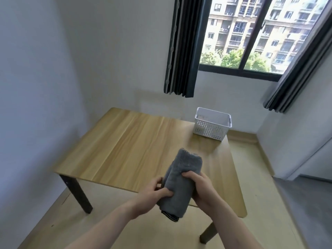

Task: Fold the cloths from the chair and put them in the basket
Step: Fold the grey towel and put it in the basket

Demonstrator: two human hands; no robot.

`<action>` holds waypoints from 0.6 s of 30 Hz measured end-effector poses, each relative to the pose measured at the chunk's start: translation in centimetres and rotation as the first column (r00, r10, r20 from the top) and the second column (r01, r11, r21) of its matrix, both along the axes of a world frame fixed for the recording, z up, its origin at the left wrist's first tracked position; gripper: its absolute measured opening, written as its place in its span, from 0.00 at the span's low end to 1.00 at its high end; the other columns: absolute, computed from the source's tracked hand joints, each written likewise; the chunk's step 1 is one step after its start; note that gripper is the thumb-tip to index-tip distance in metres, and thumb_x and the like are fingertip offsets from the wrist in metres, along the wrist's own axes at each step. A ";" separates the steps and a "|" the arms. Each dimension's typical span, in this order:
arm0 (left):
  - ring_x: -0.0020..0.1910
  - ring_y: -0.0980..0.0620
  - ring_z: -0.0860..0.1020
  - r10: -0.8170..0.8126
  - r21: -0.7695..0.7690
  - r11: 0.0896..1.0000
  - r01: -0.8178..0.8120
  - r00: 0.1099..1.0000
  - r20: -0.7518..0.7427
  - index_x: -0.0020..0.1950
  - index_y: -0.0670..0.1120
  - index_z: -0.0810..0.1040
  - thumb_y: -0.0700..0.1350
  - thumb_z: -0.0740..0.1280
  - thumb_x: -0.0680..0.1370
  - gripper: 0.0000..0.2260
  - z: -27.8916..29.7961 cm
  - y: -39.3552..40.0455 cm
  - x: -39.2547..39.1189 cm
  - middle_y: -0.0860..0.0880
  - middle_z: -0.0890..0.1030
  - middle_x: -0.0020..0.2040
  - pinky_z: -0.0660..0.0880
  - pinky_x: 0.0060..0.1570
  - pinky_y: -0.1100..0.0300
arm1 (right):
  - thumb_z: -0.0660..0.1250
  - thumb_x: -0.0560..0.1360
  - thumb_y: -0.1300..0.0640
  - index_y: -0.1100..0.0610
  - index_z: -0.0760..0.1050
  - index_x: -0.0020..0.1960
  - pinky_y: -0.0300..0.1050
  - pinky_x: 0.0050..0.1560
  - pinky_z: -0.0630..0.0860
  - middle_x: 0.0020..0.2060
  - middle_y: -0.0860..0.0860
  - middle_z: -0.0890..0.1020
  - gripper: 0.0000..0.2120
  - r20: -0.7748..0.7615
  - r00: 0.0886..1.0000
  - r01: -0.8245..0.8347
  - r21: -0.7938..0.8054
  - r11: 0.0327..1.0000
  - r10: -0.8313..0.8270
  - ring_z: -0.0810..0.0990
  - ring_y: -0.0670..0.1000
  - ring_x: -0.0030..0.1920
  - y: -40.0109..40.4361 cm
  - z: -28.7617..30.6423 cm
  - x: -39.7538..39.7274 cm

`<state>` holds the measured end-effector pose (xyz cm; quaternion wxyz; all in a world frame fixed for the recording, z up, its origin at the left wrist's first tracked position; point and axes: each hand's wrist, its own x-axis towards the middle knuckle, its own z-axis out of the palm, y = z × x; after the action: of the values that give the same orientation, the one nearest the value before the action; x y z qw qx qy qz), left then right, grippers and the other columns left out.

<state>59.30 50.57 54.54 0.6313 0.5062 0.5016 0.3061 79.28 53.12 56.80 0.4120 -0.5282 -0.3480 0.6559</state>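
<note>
A grey cloth (181, 178), folded into a thick bundle, is held in the air above the near edge of the wooden table (129, 146). My left hand (152, 194) grips its left side with the thumb on top. My right hand (201, 187) clasps its right side, fingers curled over the top. A white perforated basket (212, 125) stands at the table's far right corner, well beyond the cloth; something pale lies inside it. No chair is in view.
The table stands in a corner, a white wall to the left and a window with dark curtains (181, 51) behind. Black table legs (77, 193) reach a light wood floor. A grey floor strip runs at the right.
</note>
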 end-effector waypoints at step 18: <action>0.50 0.48 0.86 0.501 -0.046 0.865 -0.500 0.865 0.021 0.63 0.50 0.72 0.45 0.73 0.78 0.17 -1.7 15.6 22.5 0.44 0.85 0.56 0.82 0.50 0.51 | 0.76 0.75 0.54 0.51 0.80 0.62 0.53 0.52 0.85 0.55 0.52 0.87 0.16 0.067 0.971 -0.227 -0.039 0.973 0.229 0.86 0.54 0.57 23.1 -0.2 21.9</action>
<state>81.76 66.19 52.87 0.5480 0.3415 0.6114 0.4575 101.16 76.23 56.58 0.3130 -0.5140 -0.4108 0.6848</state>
